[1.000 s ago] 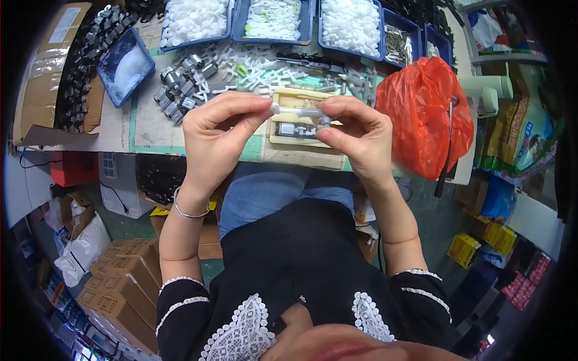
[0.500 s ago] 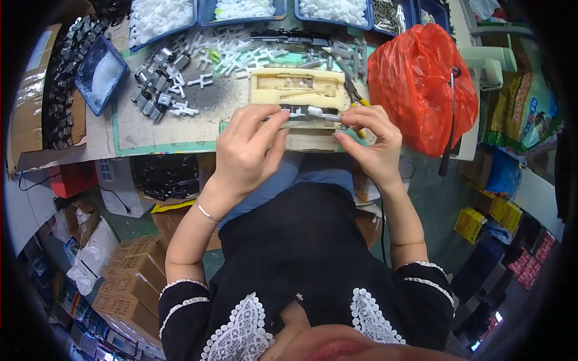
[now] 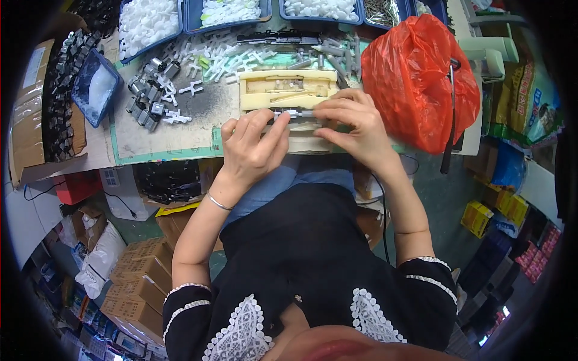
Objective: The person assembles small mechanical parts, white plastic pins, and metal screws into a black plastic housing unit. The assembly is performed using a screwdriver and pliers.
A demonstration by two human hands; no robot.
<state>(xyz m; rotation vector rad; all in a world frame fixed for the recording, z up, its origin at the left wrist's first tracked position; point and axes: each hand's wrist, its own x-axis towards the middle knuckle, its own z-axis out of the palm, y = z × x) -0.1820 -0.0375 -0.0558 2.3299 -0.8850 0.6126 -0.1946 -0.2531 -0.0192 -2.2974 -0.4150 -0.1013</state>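
Note:
My left hand (image 3: 256, 144) is closed, its thumb and fingers pinching a small dark part that shows some white; most of it is hidden by the fingers. My right hand (image 3: 356, 126) is closed on a slim grey tube (image 3: 306, 113) with a white tip (image 3: 293, 113). The tip meets the dark part between my hands; whether it sits inside cannot be made out. Both hands are over the near edge of a cream-coloured block (image 3: 259, 102) with cut-out recesses, which lies on the table.
White forked plastic pieces (image 3: 235, 60) and grey-black metal parts (image 3: 144, 93) lie beyond and left of the block. Blue trays (image 3: 226, 25) of small parts line the far side. A red plastic bag (image 3: 415, 84) stands right, a dark-handled rod (image 3: 448, 132) against it.
My right hand has moved left, bringing the tube's white tip up to the part in my left hand. Before, a gap showed between them. The whole view has shifted slightly.

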